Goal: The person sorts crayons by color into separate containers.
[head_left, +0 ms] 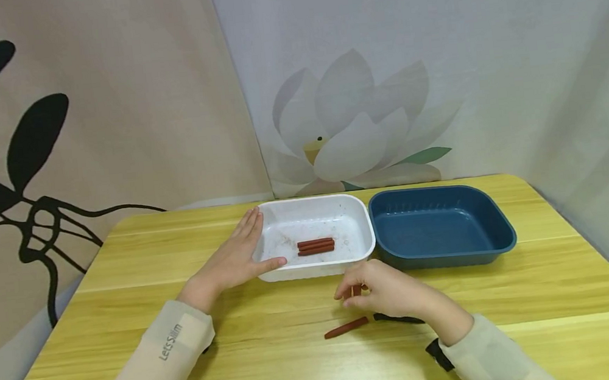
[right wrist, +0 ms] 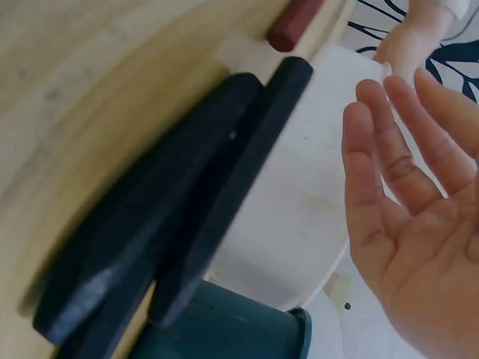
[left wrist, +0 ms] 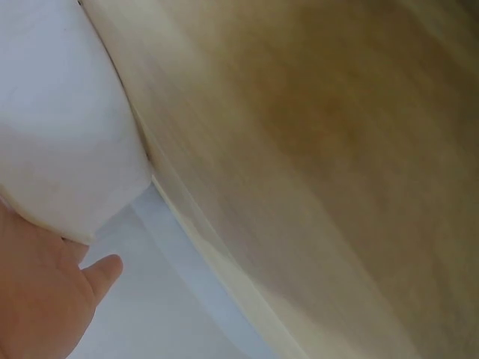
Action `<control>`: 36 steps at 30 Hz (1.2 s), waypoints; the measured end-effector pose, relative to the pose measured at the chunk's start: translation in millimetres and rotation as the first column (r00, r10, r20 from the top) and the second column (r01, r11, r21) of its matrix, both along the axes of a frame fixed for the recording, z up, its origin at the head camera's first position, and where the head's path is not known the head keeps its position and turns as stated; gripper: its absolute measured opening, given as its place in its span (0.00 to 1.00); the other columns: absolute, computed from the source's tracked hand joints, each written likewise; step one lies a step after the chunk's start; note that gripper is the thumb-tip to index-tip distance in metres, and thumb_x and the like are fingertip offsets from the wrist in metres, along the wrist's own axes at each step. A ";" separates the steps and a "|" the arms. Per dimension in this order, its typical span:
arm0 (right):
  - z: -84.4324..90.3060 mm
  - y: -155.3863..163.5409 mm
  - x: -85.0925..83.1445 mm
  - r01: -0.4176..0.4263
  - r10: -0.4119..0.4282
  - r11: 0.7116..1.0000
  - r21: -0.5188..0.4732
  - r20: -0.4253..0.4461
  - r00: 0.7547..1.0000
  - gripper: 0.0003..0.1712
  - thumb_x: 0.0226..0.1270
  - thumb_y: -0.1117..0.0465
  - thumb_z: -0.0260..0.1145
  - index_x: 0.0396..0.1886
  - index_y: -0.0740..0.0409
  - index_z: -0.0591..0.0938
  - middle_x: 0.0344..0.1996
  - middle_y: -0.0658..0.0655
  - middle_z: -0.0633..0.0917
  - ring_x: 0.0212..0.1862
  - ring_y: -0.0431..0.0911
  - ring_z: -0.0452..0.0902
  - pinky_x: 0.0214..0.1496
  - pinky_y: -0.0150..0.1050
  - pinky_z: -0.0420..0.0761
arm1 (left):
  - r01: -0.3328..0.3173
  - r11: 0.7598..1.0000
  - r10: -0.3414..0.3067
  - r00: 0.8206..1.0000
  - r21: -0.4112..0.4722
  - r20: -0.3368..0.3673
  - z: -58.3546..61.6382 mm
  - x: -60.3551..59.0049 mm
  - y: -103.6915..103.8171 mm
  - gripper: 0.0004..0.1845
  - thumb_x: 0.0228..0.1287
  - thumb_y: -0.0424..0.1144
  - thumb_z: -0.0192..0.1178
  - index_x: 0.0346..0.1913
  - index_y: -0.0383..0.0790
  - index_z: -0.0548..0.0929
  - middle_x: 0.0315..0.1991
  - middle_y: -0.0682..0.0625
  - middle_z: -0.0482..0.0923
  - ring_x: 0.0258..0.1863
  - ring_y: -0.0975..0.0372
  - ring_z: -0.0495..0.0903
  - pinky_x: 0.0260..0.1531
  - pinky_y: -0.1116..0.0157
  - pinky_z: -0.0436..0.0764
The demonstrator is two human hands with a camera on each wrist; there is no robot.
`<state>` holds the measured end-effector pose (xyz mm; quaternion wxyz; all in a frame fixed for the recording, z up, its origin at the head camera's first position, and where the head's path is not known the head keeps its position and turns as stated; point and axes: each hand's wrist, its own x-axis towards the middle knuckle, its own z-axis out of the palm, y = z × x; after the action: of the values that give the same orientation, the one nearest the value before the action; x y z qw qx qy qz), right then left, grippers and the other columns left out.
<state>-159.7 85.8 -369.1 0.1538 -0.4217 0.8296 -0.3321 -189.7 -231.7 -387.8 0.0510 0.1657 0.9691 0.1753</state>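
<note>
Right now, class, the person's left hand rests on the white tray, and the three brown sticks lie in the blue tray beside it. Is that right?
One detail is wrong. The three brown sticks lie in the white tray, not the blue tray, which holds nothing. The head view shows this. The left hand does rest on the white tray's edge.

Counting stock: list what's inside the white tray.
White tray holds three reddish-brown sticks side by side, plus faint smudges. The left hand covers its left rim; nothing else shows.
</note>
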 end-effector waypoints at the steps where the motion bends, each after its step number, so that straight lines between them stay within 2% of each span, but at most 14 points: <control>1: -0.5 -1.1 0.3 -0.004 0.004 1.000 0.012 0.004 1.000 0.06 0.64 0.64 0.70 0.40 0.57 0.89 0.36 0.49 0.87 0.39 0.35 0.79 0.44 0.37 0.84 | -0.001 1.000 0.001 1.000 0.000 0.000 0.4 0.2 -0.1 0.62 0.61 0.75 0.52 0.79 0.34 0.37 0.81 0.47 0.24 0.81 0.52 0.30 0.79 0.50 0.45; 6: -3.4 -5.4 2.0 -0.049 0.049 0.997 0.065 -0.002 0.999 0.05 0.63 0.65 0.71 0.38 0.55 0.89 0.32 0.45 0.86 0.34 0.31 0.76 0.37 0.29 0.80 | -0.001 1.000 0.001 1.000 -0.002 0.002 1.7 0.8 -0.3 0.62 0.61 0.75 0.51 0.79 0.34 0.38 0.81 0.47 0.25 0.81 0.53 0.30 0.79 0.52 0.45; 10: -4.4 -8.2 3.8 -0.068 0.070 0.992 0.111 -0.014 0.997 0.04 0.63 0.64 0.71 0.36 0.52 0.89 0.30 0.42 0.86 0.31 0.29 0.74 0.36 0.26 0.77 | 0.001 1.000 -0.001 1.000 0.001 0.001 2.0 0.9 -0.3 0.61 0.61 0.75 0.51 0.79 0.34 0.37 0.81 0.47 0.24 0.81 0.53 0.30 0.79 0.52 0.45; 20: -8.3 -13.5 2.9 -0.099 0.099 0.981 0.164 0.011 0.995 0.05 0.61 0.66 0.71 0.35 0.53 0.89 0.31 0.44 0.87 0.34 0.28 0.75 0.41 0.27 0.79 | 0.000 1.000 0.000 1.000 0.005 0.002 2.5 1.3 -1.0 0.61 0.62 0.74 0.51 0.79 0.34 0.37 0.81 0.46 0.25 0.81 0.53 0.30 0.79 0.51 0.45; 31: -13.0 -16.5 3.7 -0.150 0.151 0.967 0.205 0.007 0.988 0.06 0.59 0.67 0.72 0.35 0.53 0.88 0.29 0.44 0.84 0.31 0.28 0.72 0.39 0.25 0.76 | -0.002 1.000 0.002 1.000 0.005 -0.002 2.3 1.7 -0.8 0.61 0.61 0.75 0.51 0.79 0.34 0.38 0.81 0.47 0.25 0.81 0.53 0.30 0.79 0.51 0.45; 36: -15.2 -19.0 4.9 -0.150 0.145 0.964 0.221 0.039 0.989 0.06 0.58 0.68 0.72 0.33 0.53 0.87 0.27 0.42 0.85 0.30 0.27 0.72 0.37 0.25 0.75 | 0.000 1.000 0.000 1.000 0.006 0.001 2.1 1.4 -0.7 0.61 0.61 0.75 0.51 0.79 0.34 0.38 0.81 0.47 0.25 0.81 0.53 0.30 0.79 0.51 0.45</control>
<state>-154.8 66.7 -384.3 0.2336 -0.4585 0.8262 -0.2293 -188.3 -232.4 -385.8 0.0512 0.1660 0.9685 0.1782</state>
